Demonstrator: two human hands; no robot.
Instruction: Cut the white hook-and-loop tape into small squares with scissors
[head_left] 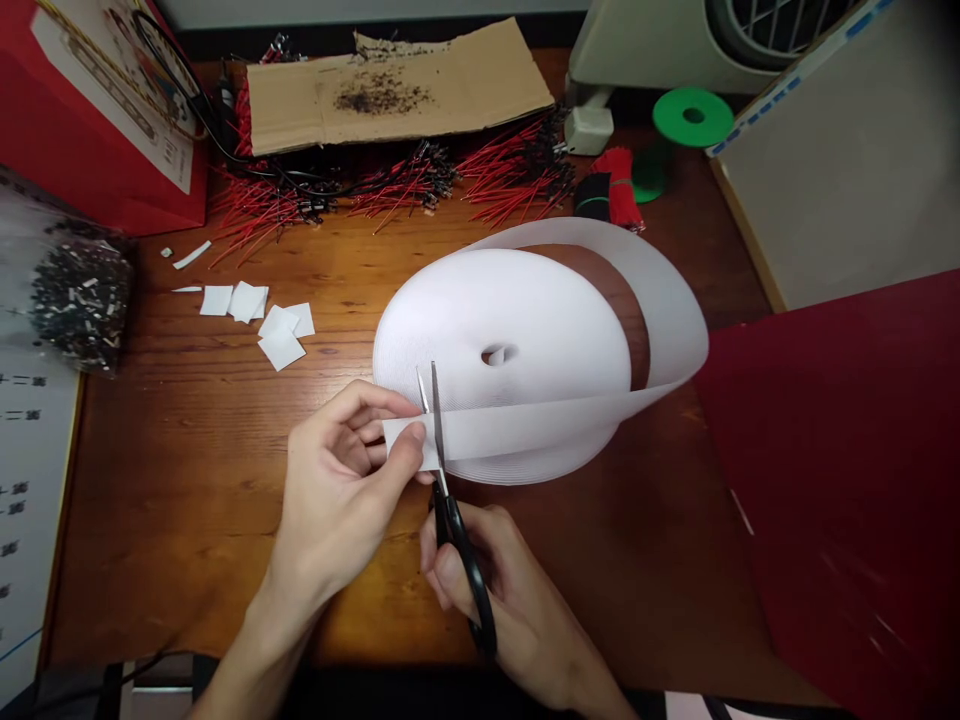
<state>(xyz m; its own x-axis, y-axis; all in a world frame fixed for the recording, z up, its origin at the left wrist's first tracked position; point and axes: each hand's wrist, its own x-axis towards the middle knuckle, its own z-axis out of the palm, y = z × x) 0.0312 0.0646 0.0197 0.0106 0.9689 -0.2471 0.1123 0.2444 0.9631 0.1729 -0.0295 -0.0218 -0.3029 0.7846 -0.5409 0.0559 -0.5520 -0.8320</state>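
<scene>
tape roll (499, 345) on desk (187, 500) | cut squares (255, 320) left | wires (390, 190) behind

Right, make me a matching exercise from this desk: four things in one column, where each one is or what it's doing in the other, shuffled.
Things:
1. Left hand
2. Right hand
3. Cut white squares
4. Green spool

Places or states:
A. Gripping black-handled scissors
B. Lying left of the white tape roll
C. Pinching the white strip
D. Right of the bundled red wires

Pairs: 1-C, 2-A, 3-B, 4-D
</scene>
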